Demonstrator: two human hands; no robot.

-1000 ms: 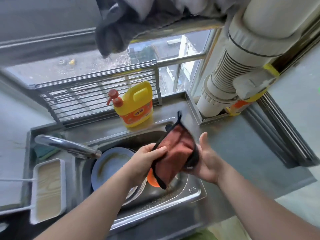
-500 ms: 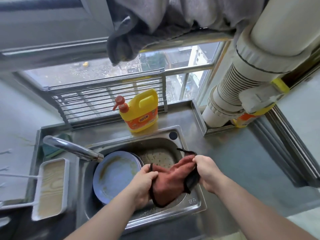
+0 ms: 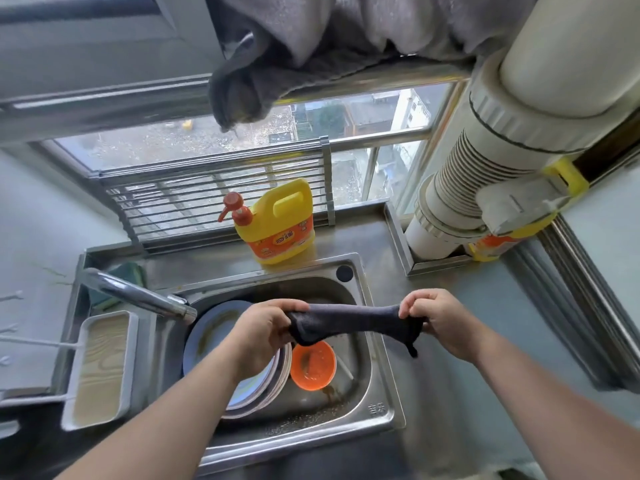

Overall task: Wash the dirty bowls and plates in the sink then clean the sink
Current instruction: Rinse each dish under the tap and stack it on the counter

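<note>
Both grips, left hand (image 3: 265,332) and right hand (image 3: 437,318), pinching opposite cloth (image 3: 353,322) ends, taut above sink (image 3: 375,407).

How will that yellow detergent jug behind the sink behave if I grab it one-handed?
The yellow detergent jug has a moulded handle, so a one-handed lift should be secure. It looks bulky, probably heavy if full; its level cannot be seen. Its broad base on the steel counter suggests it will slide rather than tip, though the pump side could catch.
</note>
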